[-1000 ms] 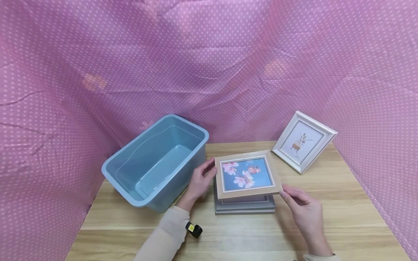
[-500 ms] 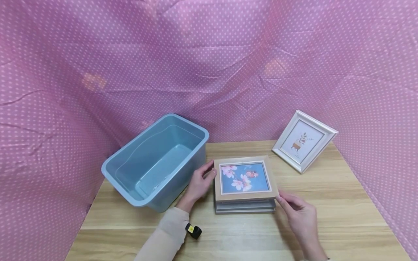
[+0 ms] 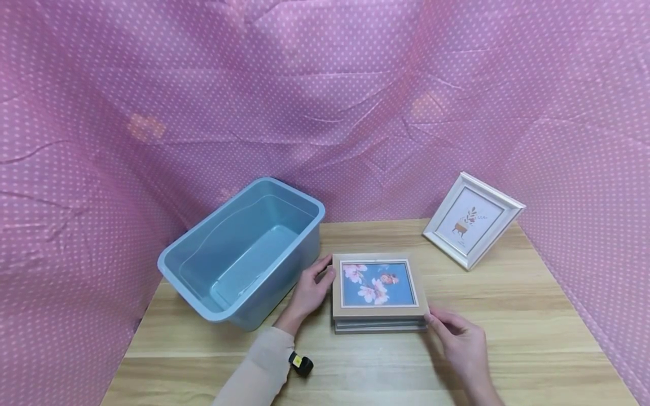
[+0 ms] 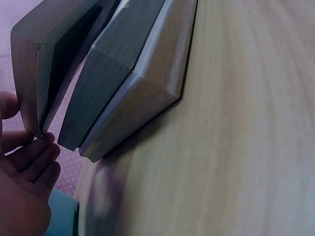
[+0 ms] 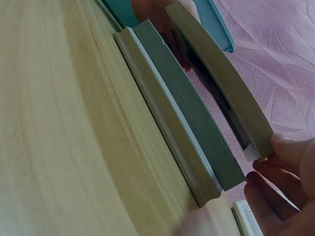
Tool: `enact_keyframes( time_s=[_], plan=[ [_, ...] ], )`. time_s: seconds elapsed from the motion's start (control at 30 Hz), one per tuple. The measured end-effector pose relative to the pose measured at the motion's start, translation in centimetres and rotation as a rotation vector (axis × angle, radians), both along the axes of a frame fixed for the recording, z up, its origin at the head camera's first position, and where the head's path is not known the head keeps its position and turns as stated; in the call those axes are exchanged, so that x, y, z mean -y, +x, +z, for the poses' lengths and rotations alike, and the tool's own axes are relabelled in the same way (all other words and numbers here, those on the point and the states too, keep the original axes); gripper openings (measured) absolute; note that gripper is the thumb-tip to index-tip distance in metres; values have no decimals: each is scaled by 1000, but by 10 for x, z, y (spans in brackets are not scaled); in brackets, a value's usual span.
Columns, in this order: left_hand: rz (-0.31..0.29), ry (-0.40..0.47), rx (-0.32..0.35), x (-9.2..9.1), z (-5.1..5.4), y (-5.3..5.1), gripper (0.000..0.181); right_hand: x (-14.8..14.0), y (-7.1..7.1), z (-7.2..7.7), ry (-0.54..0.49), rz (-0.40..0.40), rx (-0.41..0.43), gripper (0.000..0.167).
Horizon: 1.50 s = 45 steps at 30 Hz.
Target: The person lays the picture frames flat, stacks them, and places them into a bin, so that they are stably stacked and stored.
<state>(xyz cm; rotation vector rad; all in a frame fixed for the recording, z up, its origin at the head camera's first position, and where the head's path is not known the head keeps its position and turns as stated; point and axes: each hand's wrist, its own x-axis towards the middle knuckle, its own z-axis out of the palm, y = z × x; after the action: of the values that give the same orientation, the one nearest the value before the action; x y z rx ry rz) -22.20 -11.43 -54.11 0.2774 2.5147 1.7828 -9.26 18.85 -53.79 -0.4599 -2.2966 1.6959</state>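
A beige frame point(image 3: 377, 313) with a picture of pink blossoms and a bird lies above a stack of grey frames point(image 3: 381, 325) in the head view. Both wrist views show a gap between the beige frame point(image 4: 27, 83) point(image 5: 226, 78) and the green-grey frame point(image 4: 96, 93) point(image 5: 192, 108) below it. My left hand point(image 3: 310, 290) pinches its left edge, thumb above and fingers beneath. At its near right corner, my right hand point(image 3: 461, 341) holds it between thumb and fingers.
A blue-grey bin point(image 3: 299, 248) stands left of the stack, close to my left hand. At the back right, a white frame point(image 3: 474, 220) with a plant picture stands tilted on the wooden table point(image 3: 513, 316). Pink dotted cloth point(image 3: 325, 113) surrounds the table.
The beige frame has come down and toward me over the stack, its tilt levelled. My right hand has moved left and nearer with it; my left hand has barely shifted.
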Motion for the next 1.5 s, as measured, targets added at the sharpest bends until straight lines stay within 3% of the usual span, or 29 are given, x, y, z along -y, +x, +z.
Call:
enact_keyframes(
  time_s=[0.5, 1.1, 1.5],
  plan=[
    [11, -59, 1, -4, -10, 3, 55, -3, 2, -5, -36, 7, 61, 19],
    [-24, -97, -51, -5, -12, 5, 56, -2, 3, -10, 80, 8, -40, 9],
    [-11, -128, -84, -4, -14, 2, 56, -1, 2, -10, 66, 10, -41, 9]
  ],
)
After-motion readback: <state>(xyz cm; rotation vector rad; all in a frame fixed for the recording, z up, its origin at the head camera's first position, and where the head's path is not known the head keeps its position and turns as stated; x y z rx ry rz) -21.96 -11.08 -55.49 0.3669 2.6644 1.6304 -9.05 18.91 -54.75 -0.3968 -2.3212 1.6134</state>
